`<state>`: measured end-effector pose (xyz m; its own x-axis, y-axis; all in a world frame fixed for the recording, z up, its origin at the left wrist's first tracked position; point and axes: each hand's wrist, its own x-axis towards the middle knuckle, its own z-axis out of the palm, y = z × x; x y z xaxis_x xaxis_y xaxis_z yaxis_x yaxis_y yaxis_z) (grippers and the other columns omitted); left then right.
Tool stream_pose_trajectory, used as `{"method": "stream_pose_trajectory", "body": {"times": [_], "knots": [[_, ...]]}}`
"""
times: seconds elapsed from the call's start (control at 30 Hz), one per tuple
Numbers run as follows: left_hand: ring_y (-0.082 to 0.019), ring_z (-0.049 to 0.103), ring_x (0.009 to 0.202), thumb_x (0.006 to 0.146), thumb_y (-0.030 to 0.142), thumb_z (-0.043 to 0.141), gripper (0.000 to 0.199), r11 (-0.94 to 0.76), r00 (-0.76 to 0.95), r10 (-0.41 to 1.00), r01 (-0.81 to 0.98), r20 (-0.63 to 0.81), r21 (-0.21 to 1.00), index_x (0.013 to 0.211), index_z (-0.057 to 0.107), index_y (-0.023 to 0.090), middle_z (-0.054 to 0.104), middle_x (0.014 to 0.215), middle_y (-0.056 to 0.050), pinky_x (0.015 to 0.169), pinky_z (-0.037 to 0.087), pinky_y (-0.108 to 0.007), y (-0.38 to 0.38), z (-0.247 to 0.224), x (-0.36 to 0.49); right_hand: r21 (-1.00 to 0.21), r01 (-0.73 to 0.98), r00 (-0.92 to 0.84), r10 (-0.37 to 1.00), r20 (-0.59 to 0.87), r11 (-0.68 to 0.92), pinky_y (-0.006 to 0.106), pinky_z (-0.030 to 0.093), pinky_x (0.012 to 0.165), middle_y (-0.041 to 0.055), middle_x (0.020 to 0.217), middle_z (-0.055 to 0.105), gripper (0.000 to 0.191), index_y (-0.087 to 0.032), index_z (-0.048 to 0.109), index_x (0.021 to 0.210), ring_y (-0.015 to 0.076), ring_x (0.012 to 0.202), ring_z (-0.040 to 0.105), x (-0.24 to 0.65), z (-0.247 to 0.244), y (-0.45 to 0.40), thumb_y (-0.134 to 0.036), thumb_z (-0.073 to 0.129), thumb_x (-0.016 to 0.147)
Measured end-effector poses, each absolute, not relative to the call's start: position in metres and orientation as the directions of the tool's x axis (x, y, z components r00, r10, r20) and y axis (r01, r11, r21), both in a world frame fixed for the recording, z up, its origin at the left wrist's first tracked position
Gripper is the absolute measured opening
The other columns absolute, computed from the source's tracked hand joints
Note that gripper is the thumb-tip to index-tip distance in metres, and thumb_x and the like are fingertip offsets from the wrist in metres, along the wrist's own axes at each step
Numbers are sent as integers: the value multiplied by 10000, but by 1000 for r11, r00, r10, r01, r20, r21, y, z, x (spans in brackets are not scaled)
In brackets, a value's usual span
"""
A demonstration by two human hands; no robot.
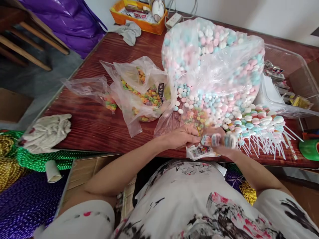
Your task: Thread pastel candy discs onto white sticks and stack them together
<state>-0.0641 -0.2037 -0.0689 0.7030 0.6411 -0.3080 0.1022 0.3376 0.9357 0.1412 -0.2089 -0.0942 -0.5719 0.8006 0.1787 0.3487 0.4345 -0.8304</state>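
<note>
Two bare hands of yours are working close together at the near edge of the table point(94, 129). Your left hand point(183, 136) has its thumb and finger drawn together near the left end of a short row of pastel pieces point(219, 140), but what lies between them I cannot tell. Your right hand point(224, 151) is blurred behind this same row, so I cannot tell if its fingers are closed upon it. Just beyond your hands you have a small heap of coloured rings point(195, 117), and under them, near the edge, some printed packets point(199, 152). To the right of your right hand lies a pile of pastel pieces on white sticks point(260, 122), the sticks pointing mostly toward you. Behind these stands a big clear bag point(219, 66) full of pastel pieces, which also spread out at its front. On its left is a smaller plastic bag point(146, 96) with coloured rings inside, and at far right, a green roll point(309, 150).
</note>
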Motion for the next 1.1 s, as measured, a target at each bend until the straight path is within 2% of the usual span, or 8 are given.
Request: {"method": "stream_pose_trajectory", "body": {"times": [0.1, 0.17, 0.23, 0.33, 0.47, 0.77, 0.97, 1.1], "knots": [[-68, 305, 360, 723, 395, 740, 310, 537, 866, 341, 141, -367, 832, 596, 657, 125, 458, 430, 17, 358, 153, -223, -206, -71, -68, -624, 218, -759, 533, 375, 750, 292, 439, 546, 13, 664, 622, 153, -187, 673, 751, 131, 579, 508, 149, -74, -219, -296, 619, 845], [-69, 285, 349, 709, 382, 762, 289, 611, 914, 172, 194, -368, 767, 592, 679, 131, 444, 419, 12, 348, 128, -230, -208, -71, -68, -300, 89, -824, 239, 514, 950, 309, 431, 545, 46, 694, 631, 160, -145, 683, 804, 140, 586, 503, 151, -61, -226, -176, 542, 875], [-68, 270, 343, 719, 379, 766, 291, 628, 933, 65, 238, -354, 741, 570, 685, 143, 433, 414, 8, 343, 116, -232, -209, -70, -65, 11, -3, -811, -9, 585, 1000, 324, 438, 544, 88, 745, 651, 196, -110, 688, 807, 150, 605, 519, 150, -51, -230, -105, 502, 868], [-72, 275, 336, 751, 372, 755, 302, 584, 943, -23, 283, -333, 761, 545, 693, 159, 431, 409, 2, 329, 127, -231, -208, -65, -61, 164, -55, -775, -146, 615, 985, 323, 474, 563, 103, 781, 677, 160, -110, 713, 790, 166, 670, 584, 148, -42, -231, -118, 565, 849], [-80, 286, 328, 775, 326, 737, 281, 544, 949, -111, 306, -295, 781, 538, 702, 178, 413, 398, 9, 311, 155, -231, -205, -58, -57, 203, -91, -774, -197, 602, 975, 310, 505, 561, 99, 791, 701, 100, -112, 742, 818, 170, 695, 625, 148, -38, -230, -147, 650, 830], [-83, 274, 302, 737, 323, 753, 280, 491, 945, -156, 327, -288, 807, 495, 693, 197, 421, 365, 10, 292, 147, -232, -200, -63, -55, 22, -120, -835, -113, 538, 993, 331, 535, 584, 103, 797, 675, 235, -76, 715, 968, 165, 681, 616, 149, -44, -225, -149, 497, 921], [-89, 305, 311, 759, 356, 738, 288, 433, 961, -120, 277, -250, 858, 521, 705, 197, 463, 380, 2, 298, 197, -238, -198, -63, -62, 148, -194, -759, -244, 604, 970, 294, 468, 516, 61, 771, 677, 109, -167, 727, 876, 134, 617, 564, 139, -45, -212, -222, 634, 868], [-94, 331, 295, 732, 360, 770, 275, 422, 970, -143, 241, -198, 874, 527, 723, 183, 494, 385, -14, 280, 218, -237, -194, -68, -63, 164, -288, -729, -327, 601, 944, 293, 433, 505, 38, 767, 672, 235, -223, 718, 1072, 126, 589, 537, 131, -41, -205, -339, 648, 880]]}}
